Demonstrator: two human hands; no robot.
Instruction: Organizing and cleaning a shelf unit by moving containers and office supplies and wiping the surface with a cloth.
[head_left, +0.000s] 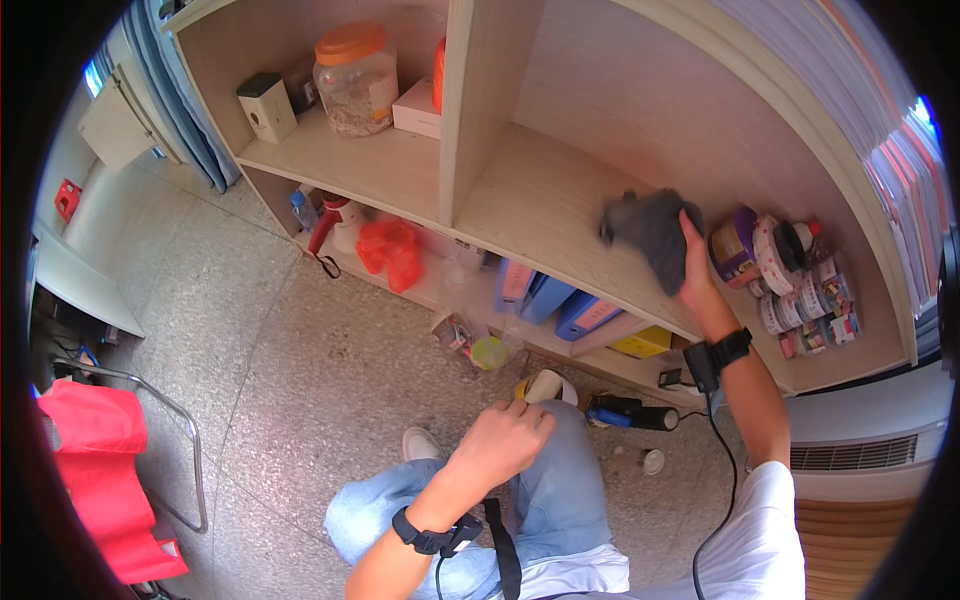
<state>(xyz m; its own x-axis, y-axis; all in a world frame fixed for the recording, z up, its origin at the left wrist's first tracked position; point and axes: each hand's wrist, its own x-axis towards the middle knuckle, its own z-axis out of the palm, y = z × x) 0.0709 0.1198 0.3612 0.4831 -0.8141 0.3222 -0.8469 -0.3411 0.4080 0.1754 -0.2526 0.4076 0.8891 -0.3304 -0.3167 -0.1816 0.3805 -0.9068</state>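
Note:
My right hand (697, 270) grips a dark grey cloth (660, 229) inside the right-hand compartment of a pale wooden shelf unit (540, 202). The cloth is blurred at its left end and hangs just over the board. To its right stand a purple-labelled tub (733, 247), a roll of patterned tape (776, 255) and stacked clear jars (806, 307) of small coloured pieces. My left hand (504, 442) is over my bent knee with curled fingers; what lies under them is hidden. Just beyond it are rounded yellow and beige things (544, 386), perhaps tape rolls.
An orange-lidded jar (356, 82) and a tin (268, 109) stand in the upper left compartment. Below are a megaphone (341, 221), a red plastic bag (390, 251) and blue binders (585, 313). A black flashlight (634, 414) lies on the floor. A red-covered chair (97, 420) is at left.

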